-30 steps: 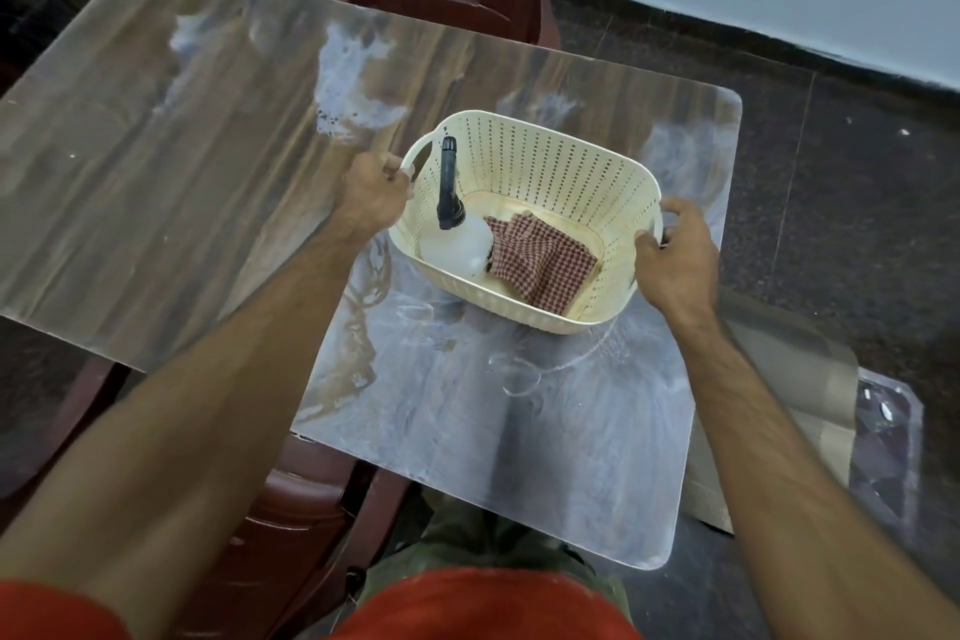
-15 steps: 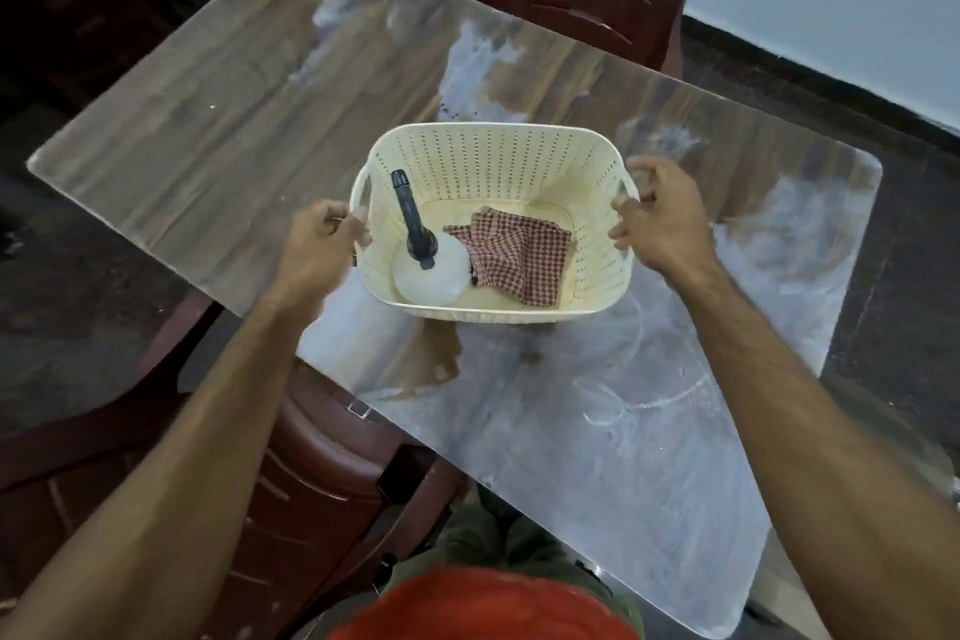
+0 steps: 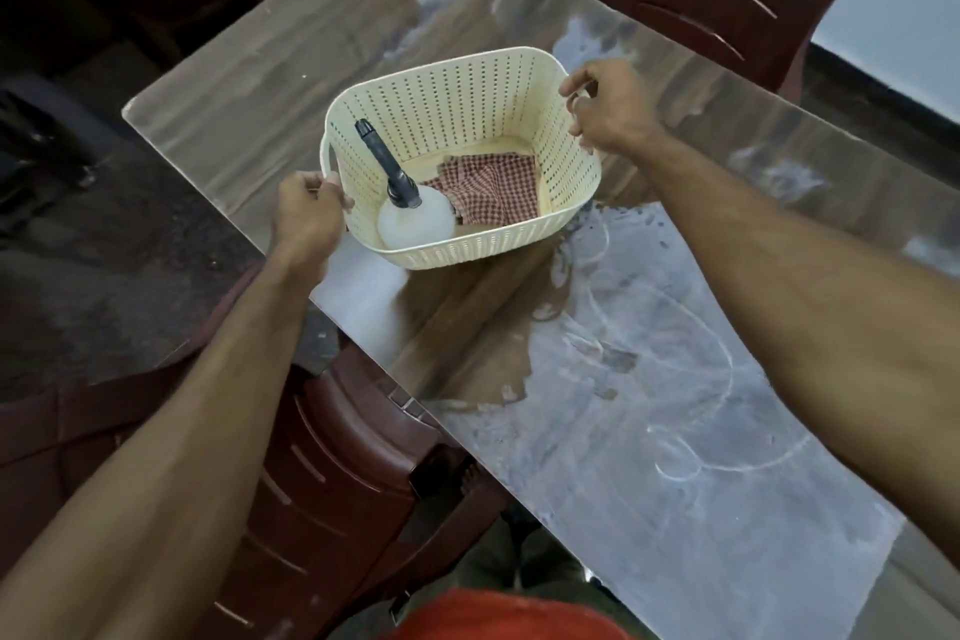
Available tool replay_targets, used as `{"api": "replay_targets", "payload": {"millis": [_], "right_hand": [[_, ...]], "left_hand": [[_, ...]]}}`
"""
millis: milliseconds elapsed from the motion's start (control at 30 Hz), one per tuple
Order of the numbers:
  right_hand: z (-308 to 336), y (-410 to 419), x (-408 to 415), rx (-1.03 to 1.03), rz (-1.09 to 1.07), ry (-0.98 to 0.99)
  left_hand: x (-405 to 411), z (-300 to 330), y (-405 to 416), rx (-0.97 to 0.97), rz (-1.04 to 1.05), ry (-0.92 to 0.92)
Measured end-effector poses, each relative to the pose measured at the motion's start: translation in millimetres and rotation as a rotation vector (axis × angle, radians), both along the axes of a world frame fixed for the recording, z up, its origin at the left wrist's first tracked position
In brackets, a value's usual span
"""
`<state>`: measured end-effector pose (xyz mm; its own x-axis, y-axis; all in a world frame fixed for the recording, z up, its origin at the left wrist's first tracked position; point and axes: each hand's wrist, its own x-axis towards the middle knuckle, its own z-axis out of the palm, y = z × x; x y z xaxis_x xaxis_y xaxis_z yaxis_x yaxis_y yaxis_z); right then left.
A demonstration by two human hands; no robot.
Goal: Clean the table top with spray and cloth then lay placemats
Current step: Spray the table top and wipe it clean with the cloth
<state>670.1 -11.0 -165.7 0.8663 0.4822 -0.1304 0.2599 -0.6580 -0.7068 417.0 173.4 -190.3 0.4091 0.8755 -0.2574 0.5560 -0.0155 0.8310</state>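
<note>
The basket (image 3: pixel 447 120) is sitting on the tabletop (image 3: pixel 649 405), holding a bottle (image 3: pixel 415 221) and cloth (image 3: pixel 491 187). The left hand (image 3: pixel 306 218) is gripping its handle. The right hand (image 3: pixel 610 107) is holding the opposite rim.

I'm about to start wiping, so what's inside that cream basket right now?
Inside the basket lie a spray bottle with a black nozzle and a checked cloth. Whatever lies under the cloth is hidden.

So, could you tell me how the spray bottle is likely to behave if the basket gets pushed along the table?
The spray bottle already leans on the basket wall, so it would probably slide or tip. Its round body looks apt to roll. The checked cloth beside it seems too floppy to brace it.
</note>
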Motion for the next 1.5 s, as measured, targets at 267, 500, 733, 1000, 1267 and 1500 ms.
{"api": "replay_targets", "payload": {"millis": [267,500,733,1000,1267,1500], "right_hand": [[-20,28,13,-0.02,0.033,-0.027],[-25,36,10,-0.032,0.049,-0.047],[-35,33,0,-0.075,0.081,-0.225],[-29,55,-34,-0.156,0.405,-0.362],[-70,92,-38,-0.581,0.806,-0.135],[-93,109,-46,-0.635,0.889,-0.309]], "left_hand": [[9,-13,12,-0.032,0.06,0.062],[10,-17,21,-0.036,0.052,0.057],[-12,-7,-13,0.36,-0.107,0.099],[9,-7,-27,0.243,-0.313,0.044],[38,-17,-10,0.092,-0.281,0.159],[40,-22,-12,0.153,-0.301,0.207]]}}
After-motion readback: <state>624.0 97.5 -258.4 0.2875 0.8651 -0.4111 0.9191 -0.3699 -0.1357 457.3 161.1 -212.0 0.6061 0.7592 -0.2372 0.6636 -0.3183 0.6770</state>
